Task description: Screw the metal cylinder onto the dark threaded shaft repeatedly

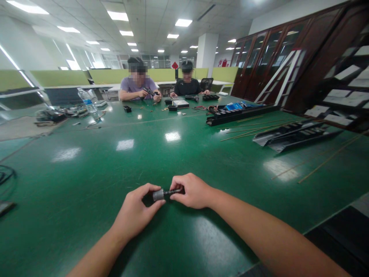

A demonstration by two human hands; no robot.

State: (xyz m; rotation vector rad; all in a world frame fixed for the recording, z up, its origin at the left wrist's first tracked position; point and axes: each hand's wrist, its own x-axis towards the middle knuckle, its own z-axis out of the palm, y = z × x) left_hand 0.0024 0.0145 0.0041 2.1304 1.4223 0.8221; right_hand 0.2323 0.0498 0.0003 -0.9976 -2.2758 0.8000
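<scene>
Grey metal sleeve [158,195] and dark threaded rod [173,191] already joined end to end, held just above the green table [86,184], at 12 o'clock and close in. Part of the thread left showing beyond the sleeve (how deep the rod sits inside, impossible to tell from this view). Left hand [134,212] closed in a pinch around the sleeve; right hand [191,191] closed in a pinch on the rod, fingers curled over it. No tool in either hand.

Table top glossy, with ceiling lights reflected in pale patches. Thin wooden rods [325,159] at 3 o'clock, black metal channels [296,136] at 2 o'clock, long black trough [242,114] at 1 o'clock. Clear plastic water bottle [88,100] and tangled cables [60,113] at 11 o'clock; coiled black cable [5,177] at 9 o'clock. Far down the table at 12 o'clock, person in a lavender T-shirt [138,87] with a dark tool in both hands, and just beside, person in a black T-shirt [187,86]. Beyond them, green partitions [60,78] and a white pillar [206,54] under rows of square ceiling lights; dark wooden glass-fronted cabinets [265,65] along the wall at 2 o'clock.
</scene>
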